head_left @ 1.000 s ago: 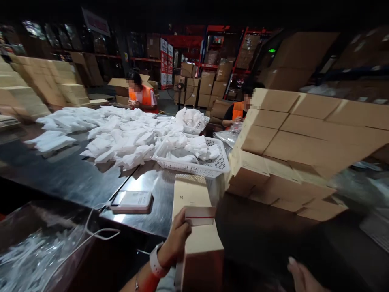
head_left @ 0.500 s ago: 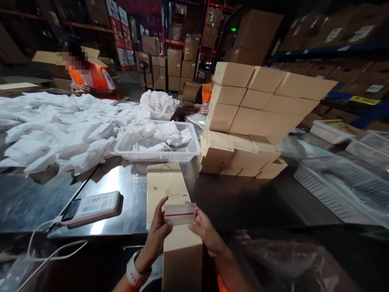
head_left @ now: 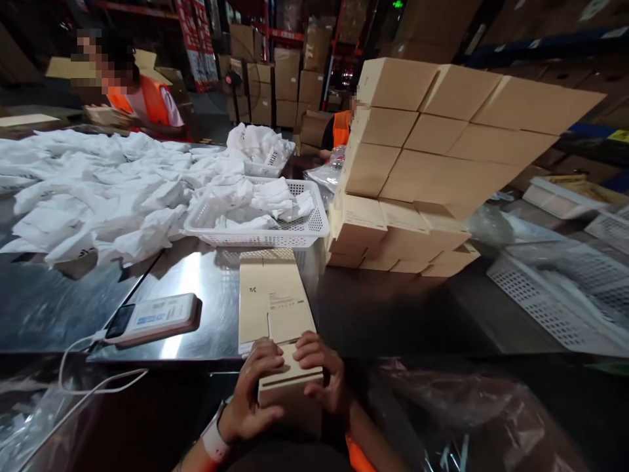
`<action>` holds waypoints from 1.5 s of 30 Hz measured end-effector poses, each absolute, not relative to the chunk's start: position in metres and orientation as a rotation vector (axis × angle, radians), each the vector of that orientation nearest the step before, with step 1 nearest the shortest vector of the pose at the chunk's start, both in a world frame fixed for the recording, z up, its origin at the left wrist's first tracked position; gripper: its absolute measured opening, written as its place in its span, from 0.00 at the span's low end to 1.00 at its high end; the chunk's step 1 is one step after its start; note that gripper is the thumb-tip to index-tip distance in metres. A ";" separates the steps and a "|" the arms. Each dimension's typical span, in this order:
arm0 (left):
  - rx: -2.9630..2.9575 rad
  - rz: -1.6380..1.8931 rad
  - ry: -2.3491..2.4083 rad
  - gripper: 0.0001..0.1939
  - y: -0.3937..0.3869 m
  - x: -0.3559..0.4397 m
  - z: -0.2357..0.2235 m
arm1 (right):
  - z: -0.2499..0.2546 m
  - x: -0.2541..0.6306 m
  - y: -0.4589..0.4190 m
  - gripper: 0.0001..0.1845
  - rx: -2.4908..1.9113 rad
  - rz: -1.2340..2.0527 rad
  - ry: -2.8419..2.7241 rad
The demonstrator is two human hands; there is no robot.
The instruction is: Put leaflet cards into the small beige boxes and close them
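Note:
A small brown cardboard box point(head_left: 291, 397) stands at the near edge of the table, its top flap lying nearly flat with a thin gap along the near edge. My left hand point(head_left: 256, 388) wraps round its left side, fingers on the top and thumb at the near face. On the right side, my right hand point(head_left: 324, 372) grips the same box in much the same way. Just beyond, a flat cardboard box blank point(head_left: 258, 288) with small printing lies on the metal table.
White bagged packets point(head_left: 113, 190) cover the far left, beside a white perforated basket point(head_left: 255, 237). Stacked boxes point(head_left: 407, 170) rise at right. A power bank point(head_left: 157, 316) with a cable lies left. Baskets point(head_left: 535, 288) stand far right. A co-worker in an orange vest point(head_left: 157, 105) handles something.
The upright flap with a red line has been folded down onto the box. Both my hands have moved from the flap to the box's top and sides.

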State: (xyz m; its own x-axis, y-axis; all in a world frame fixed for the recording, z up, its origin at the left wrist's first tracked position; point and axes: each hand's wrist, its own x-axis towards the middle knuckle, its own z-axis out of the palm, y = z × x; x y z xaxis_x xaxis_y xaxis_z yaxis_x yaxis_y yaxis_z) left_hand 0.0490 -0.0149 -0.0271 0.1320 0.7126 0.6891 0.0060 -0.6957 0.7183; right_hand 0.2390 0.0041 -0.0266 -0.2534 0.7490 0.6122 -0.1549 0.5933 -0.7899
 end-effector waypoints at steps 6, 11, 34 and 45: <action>1.800 1.506 0.747 0.12 -0.012 0.049 -0.025 | -0.015 0.233 0.010 0.12 -0.497 0.780 -1.611; 1.775 1.512 0.763 0.10 -0.011 0.051 -0.027 | -0.015 0.233 0.013 0.13 -0.505 0.762 -1.613; 1.645 1.596 0.719 0.07 0.003 0.058 -0.033 | -0.014 0.233 0.020 0.06 -0.484 0.836 -1.602; 1.651 1.746 0.647 0.15 0.012 0.068 -0.050 | 0.038 0.254 0.043 0.09 -0.455 0.785 -2.264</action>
